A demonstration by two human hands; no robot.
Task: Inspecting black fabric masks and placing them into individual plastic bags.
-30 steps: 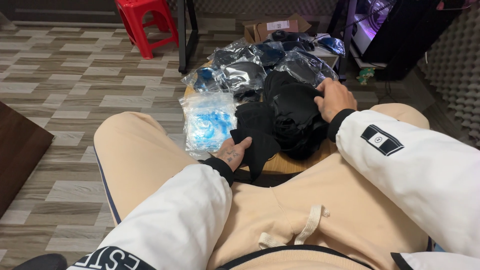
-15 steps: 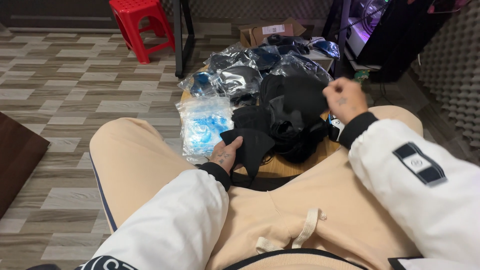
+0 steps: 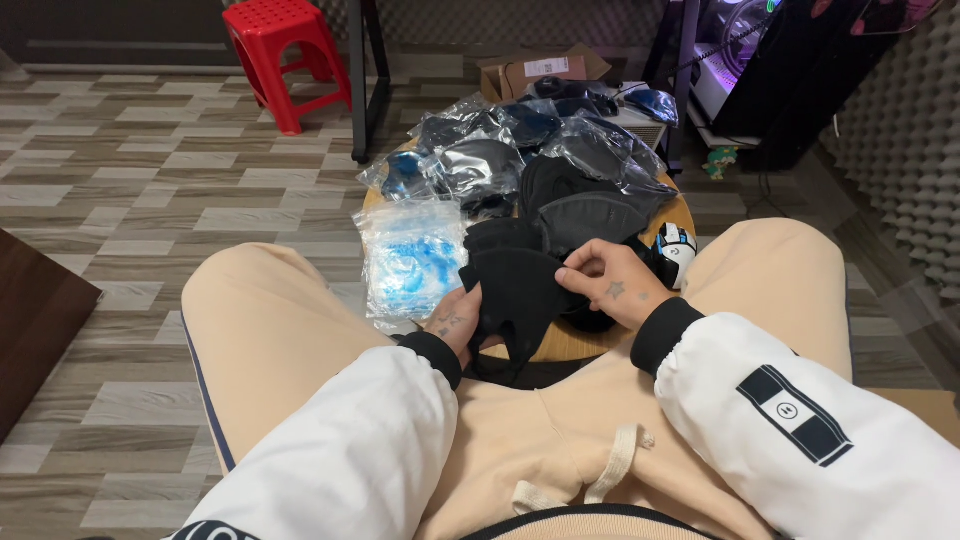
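Note:
I hold a black fabric face mask (image 3: 520,300) between both hands, just above the near edge of a small round wooden table (image 3: 580,345). My left hand (image 3: 455,322) grips its left side from below. My right hand (image 3: 612,283) pinches its upper right edge. Behind it on the table lies a pile of loose black masks (image 3: 580,205). My knees in beige trousers flank the table.
Clear plastic bags of dark masks (image 3: 480,160) cover the table's far half, and a bag of blue items (image 3: 412,258) hangs off its left side. A small white-and-black object (image 3: 676,250) sits at the right. Beyond are a red stool (image 3: 285,55), black desk legs, a cardboard box (image 3: 535,72).
My right hand left the black pile, rose briefly, then came down onto the mask's right edge. The left hand kept hold of the mask and lifted it slightly.

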